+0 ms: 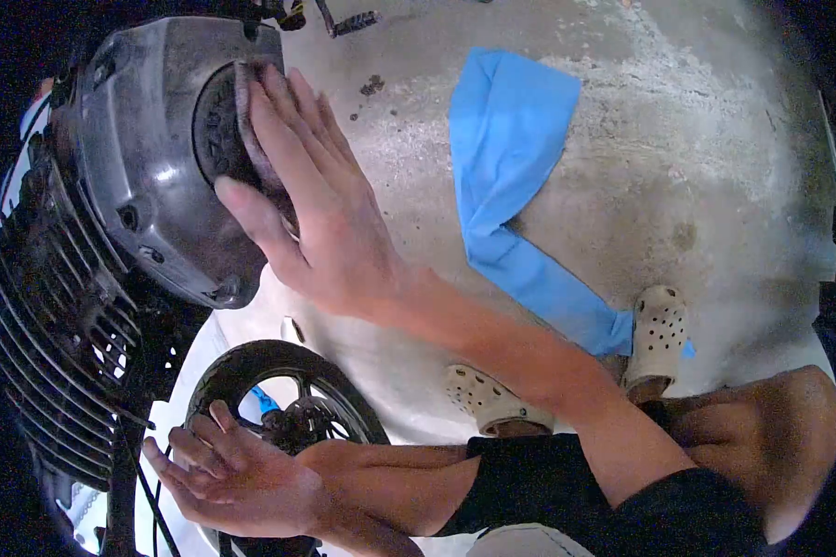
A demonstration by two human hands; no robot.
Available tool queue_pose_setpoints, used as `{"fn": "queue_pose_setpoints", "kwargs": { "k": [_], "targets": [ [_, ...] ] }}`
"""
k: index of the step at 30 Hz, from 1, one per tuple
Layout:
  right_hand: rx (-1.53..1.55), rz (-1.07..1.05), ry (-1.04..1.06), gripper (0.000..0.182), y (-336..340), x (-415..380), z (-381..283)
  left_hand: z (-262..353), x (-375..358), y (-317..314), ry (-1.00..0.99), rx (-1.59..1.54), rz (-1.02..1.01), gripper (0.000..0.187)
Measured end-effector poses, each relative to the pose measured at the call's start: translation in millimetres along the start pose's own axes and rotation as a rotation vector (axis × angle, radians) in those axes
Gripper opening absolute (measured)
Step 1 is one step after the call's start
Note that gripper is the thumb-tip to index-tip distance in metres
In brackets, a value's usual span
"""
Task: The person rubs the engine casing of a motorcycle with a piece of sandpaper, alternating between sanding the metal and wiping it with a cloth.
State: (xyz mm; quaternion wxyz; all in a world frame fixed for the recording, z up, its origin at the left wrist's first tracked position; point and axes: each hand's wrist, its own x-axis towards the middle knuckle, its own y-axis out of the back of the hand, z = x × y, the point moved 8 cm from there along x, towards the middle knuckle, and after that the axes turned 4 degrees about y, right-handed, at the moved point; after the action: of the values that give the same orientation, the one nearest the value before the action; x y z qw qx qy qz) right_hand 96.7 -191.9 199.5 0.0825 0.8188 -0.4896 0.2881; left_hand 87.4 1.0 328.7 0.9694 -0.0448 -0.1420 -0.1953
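My right hand (330,213) reaches up to the grey engine cover (163,153) of a motorcycle. Its fingers lie together, pressing a dark grey, cloth-like piece (262,153) against the round black cap (215,116) with raised letters. The thumb stands apart from the fingers, and grey smudges show on the fingertips. Most of the dark piece is hidden behind the hand. Lower down, my left hand (241,478) is open and empty, fingers loosely bent and apart. It lies in front of the spoked black wheel (237,371) in this view, beside the ribbed black part (51,343).
A long blue cloth (515,139) stretches over the concrete floor (678,186) to my feet. Beige clogs (661,330) are on my feet, with my bent knees close below. At the top, a foot peg (355,22) sticks out. A blue piece (264,400) shows by the wheel hub.
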Motion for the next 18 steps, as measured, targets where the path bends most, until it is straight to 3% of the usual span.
{"fn": "queue_pose_setpoints", "kwargs": {
  "k": [2,3,4,7,10,11,12,14,16,18],
  "targets": [
    [0.157,0.054,-0.023,0.07,-1,13,10,8,-15,1,-0.107,0.619,0.719,0.049],
    [0.232,0.032,-0.091,0.067,0,24,14,8,-14,15,-0.057,0.511,0.494,0.049],
    [0.23,0.042,-0.102,0.067,2,19,11,12,-13,16,-0.052,0.52,0.483,0.049],
    [0.116,0.027,-0.091,0.063,13,13,-14,6,-15,5,-0.072,0.389,0.727,0.039],
    [0.192,0.031,-0.119,0.071,4,24,6,3,-10,13,0.008,0.341,0.713,0.041],
    [0.256,0.018,-0.165,0.07,3,33,11,5,-9,8,0.01,0.599,0.687,0.044],
    [0.258,0.026,-0.169,0.07,5,27,4,8,-9,5,0.007,0.606,0.68,0.044],
    [0.037,-0.034,-0.14,0.064,12,18,-21,-2,-8,2,0.022,0.377,0.726,0.044],
    [0.028,-0.046,-0.135,0.062,13,26,-21,-7,-5,5,0.01,0.314,0.72,0.041],
    [0.315,-0.067,-0.341,0.069,-2,40,11,-9,-6,11,0.082,0.432,0.654,0.04]
  ]
}}
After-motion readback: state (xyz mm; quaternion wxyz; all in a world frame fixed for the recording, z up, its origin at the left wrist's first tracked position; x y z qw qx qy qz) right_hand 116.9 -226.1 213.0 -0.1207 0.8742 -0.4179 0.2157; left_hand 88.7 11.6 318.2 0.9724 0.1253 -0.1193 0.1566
